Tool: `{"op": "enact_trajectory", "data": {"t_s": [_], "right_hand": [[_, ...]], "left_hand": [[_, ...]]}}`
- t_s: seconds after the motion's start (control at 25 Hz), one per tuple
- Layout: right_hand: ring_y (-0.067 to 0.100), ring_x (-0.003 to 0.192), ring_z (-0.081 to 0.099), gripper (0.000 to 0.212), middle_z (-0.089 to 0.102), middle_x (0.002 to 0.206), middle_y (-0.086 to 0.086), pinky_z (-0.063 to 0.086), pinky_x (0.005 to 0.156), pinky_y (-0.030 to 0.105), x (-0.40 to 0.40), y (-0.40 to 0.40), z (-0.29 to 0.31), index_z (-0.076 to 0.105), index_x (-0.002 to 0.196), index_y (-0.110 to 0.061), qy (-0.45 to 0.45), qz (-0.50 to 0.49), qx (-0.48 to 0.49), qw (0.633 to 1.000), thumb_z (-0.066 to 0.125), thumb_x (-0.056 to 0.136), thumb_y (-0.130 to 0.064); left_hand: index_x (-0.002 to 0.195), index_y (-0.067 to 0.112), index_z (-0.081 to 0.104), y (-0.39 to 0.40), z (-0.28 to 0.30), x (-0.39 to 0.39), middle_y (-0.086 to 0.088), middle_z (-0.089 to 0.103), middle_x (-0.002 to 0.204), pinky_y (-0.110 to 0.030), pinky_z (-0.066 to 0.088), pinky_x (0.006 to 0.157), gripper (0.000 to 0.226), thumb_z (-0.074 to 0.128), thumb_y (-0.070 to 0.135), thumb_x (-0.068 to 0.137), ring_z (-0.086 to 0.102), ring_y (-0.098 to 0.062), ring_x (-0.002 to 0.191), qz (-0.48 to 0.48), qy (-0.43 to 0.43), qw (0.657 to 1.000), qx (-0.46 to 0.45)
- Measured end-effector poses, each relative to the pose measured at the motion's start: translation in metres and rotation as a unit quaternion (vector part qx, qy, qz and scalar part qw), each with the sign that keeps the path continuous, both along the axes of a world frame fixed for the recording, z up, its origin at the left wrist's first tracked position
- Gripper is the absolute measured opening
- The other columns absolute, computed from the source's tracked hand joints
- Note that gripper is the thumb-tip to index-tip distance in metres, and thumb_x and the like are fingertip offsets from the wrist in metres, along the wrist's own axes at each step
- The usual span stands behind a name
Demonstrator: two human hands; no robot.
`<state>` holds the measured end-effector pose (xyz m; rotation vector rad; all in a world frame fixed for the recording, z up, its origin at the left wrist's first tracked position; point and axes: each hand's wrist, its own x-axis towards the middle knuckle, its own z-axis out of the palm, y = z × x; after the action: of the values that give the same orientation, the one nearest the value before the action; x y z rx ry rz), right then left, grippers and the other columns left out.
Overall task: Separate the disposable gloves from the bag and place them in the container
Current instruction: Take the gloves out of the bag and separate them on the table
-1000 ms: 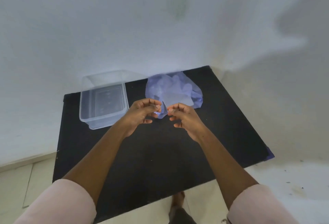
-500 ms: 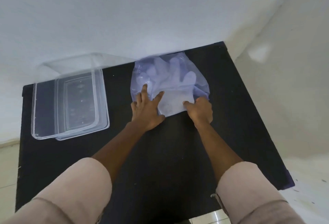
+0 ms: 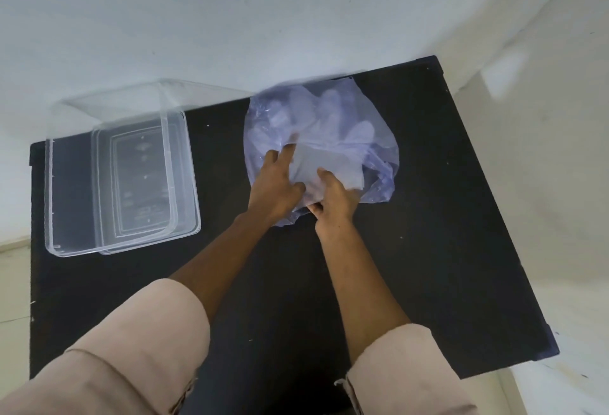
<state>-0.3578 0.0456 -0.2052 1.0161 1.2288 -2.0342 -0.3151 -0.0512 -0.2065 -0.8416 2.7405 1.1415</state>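
A see-through bluish plastic bag (image 3: 372, 111) lies at the back middle of the black table (image 3: 445, 249). Pale disposable gloves (image 3: 329, 159) show through it as a flat stack with finger shapes pointing away. My left hand (image 3: 275, 188) rests on the bag's near left part, fingers spread and reaching in at the stack. My right hand (image 3: 334, 200) pinches the bag's near edge beside the stack. A clear rectangular plastic container (image 3: 184, 167) stands empty to the left of the bag.
A clear lid (image 3: 115, 101) leans behind the container against the white wall (image 3: 263, 19). The table's right edge borders a pale floor. My rolled light sleeves fill the bottom of the view.
Both hands went from pinching the bag in the air to pressing it on the table. Since half a second ago my right hand has moved left toward the glove stack.
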Motion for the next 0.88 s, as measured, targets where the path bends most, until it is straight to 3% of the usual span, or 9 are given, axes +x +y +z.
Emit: {"op": "enact_trajectory", "data": {"t_s": [0.12, 0.28, 0.4, 0.52, 0.56, 0.64, 0.72, 0.8, 0.88], "right_hand": [[0.033, 0.095, 0.068, 0.046, 0.068, 0.113, 0.015, 0.058, 0.081, 0.054, -0.002, 0.005, -0.004, 0.058, 0.114, -0.013, 0.01, -0.013, 0.07, 0.997, 0.072, 0.072, -0.001], [0.028, 0.09, 0.067, 0.027, 0.067, 0.095, 0.006, 0.057, 0.083, 0.049, 0.021, 0.04, 0.006, 0.061, 0.088, -0.021, 0.023, 0.026, 0.122, 0.992, 0.071, 0.074, -0.001], [0.023, 0.086, 0.066, 0.038, 0.067, 0.098, 0.005, 0.058, 0.075, 0.043, 0.06, 0.071, 0.018, 0.062, 0.111, -0.012, -0.003, 0.02, 0.119, 0.993, 0.07, 0.076, -0.001], [0.025, 0.094, 0.062, 0.051, 0.061, 0.111, 0.007, 0.058, 0.066, 0.038, 0.105, 0.093, 0.013, 0.054, 0.124, -0.017, -0.047, 0.008, 0.112, 0.993, 0.072, 0.077, -0.006], [0.026, 0.097, 0.061, 0.053, 0.06, 0.114, 0.007, 0.058, 0.066, 0.039, 0.12, 0.096, 0.01, 0.052, 0.126, -0.019, -0.052, 0.009, 0.105, 0.993, 0.073, 0.078, -0.008], [0.028, 0.1, 0.06, 0.053, 0.059, 0.116, 0.008, 0.058, 0.071, 0.042, 0.15, 0.099, 0.006, 0.05, 0.127, -0.02, -0.057, 0.007, 0.08, 0.995, 0.072, 0.08, -0.01], [0.029, 0.101, 0.06, 0.052, 0.06, 0.117, 0.009, 0.058, 0.073, 0.044, 0.179, 0.099, 0.003, 0.051, 0.126, -0.019, -0.069, -0.012, 0.053, 0.996, 0.071, 0.08, -0.007], [0.031, 0.102, 0.061, 0.05, 0.061, 0.118, 0.01, 0.059, 0.07, 0.043, 0.205, 0.097, 0.0, 0.053, 0.124, -0.017, -0.075, -0.023, 0.048, 0.996, 0.07, 0.079, -0.005], [0.031, 0.102, 0.062, 0.045, 0.062, 0.115, 0.01, 0.059, 0.069, 0.041, 0.232, 0.093, -0.002, 0.055, 0.12, -0.017, -0.071, -0.014, 0.053, 0.996, 0.07, 0.079, -0.005]], "left_hand": [[0.151, 0.033, 0.018, -0.003, -0.001, -0.001, -0.014, 0.048, 0.124, -0.044, 0.056, 0.081, 0.087, 0.064, 0.011, 0.08, 0.055, -0.029, 0.107, 0.001, 0.008, 1.0, -0.01], [0.148, 0.027, 0.025, -0.01, -0.002, 0.002, -0.015, 0.044, 0.13, -0.045, 0.054, 0.083, 0.08, 0.067, 0.016, 0.081, 0.053, -0.033, 0.112, 0.004, -0.008, 1.0, -0.017], [0.148, 0.023, 0.027, -0.008, -0.002, 0.008, -0.016, 0.04, 0.134, -0.038, 0.048, 0.082, 0.076, 0.066, 0.02, 0.083, 0.05, -0.033, 0.115, -0.017, -0.038, 0.999, -0.02], [0.148, 0.027, 0.031, 0.0, 0.002, 0.029, -0.017, 0.037, 0.14, -0.05, 0.043, 0.098, 0.076, 0.068, 0.025, 0.081, 0.042, -0.036, 0.127, -0.047, -0.044, 0.995, -0.074], [0.146, 0.029, 0.036, 0.005, 0.005, 0.044, -0.016, 0.038, 0.142, -0.053, 0.039, 0.102, 0.074, 0.07, 0.025, 0.08, 0.039, -0.036, 0.13, -0.053, -0.018, 0.993, -0.104], [0.137, 0.026, 0.05, 0.019, 0.01, 0.088, -0.015, 0.044, 0.139, -0.046, 0.041, 0.1, 0.062, 0.071, 0.021, 0.079, 0.044, -0.032, 0.126, -0.029, 0.088, 0.989, -0.118], [0.125, 0.023, 0.059, 0.04, 0.011, 0.148, -0.008, 0.052, 0.125, -0.03, 0.047, 0.089, 0.047, 0.071, 0.018, 0.079, 0.054, -0.021, 0.11, 0.041, 0.136, 0.988, -0.061], [0.119, 0.022, 0.06, 0.061, 0.008, 0.204, 0.0, 0.059, 0.109, -0.023, 0.05, 0.077, 0.038, 0.071, 0.022, 0.082, 0.061, -0.012, 0.089, 0.152, 0.058, 0.984, 0.074], [0.114, 0.021, 0.063, 0.073, 0.005, 0.247, 0.001, 0.069, 0.097, -0.031, 0.056, 0.075, 0.033, 0.068, 0.035, 0.085, 0.067, -0.014, 0.082, 0.287, -0.053, 0.922, 0.254]]}}
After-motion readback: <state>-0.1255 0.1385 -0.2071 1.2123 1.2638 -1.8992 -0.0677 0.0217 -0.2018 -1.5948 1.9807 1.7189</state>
